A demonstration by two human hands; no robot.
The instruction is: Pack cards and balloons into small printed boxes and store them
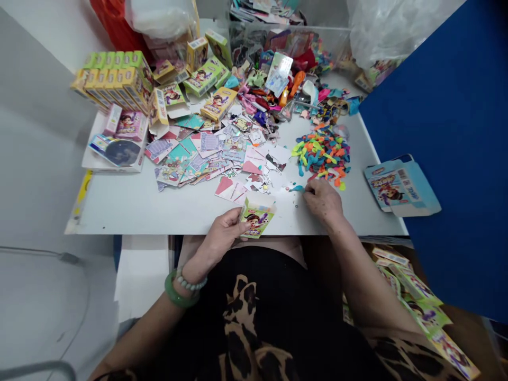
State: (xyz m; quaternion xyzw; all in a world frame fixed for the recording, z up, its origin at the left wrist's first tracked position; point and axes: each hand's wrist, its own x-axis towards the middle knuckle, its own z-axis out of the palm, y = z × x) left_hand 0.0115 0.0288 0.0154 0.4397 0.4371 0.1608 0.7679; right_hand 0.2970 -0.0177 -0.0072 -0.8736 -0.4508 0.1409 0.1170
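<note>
At the table's front edge my left hand (227, 230) is closed round a small green box (257, 219), its top flap raised. My right hand (324, 202) rests on the table with its fingers pinched at the end of a teal balloon (297, 188). Just behind that hand lies a pile of small colourful balloons (323, 153). Printed cards and stickers (202, 153) are spread over the table behind the green box.
Stacked green and yellow boxes (113, 79) stand at the back left of the table (127, 209). Loose boxes and a heap of mixed trinkets (273, 95) fill the back. A blue box (400, 186) juts over the right edge, beside a blue partition (448, 106).
</note>
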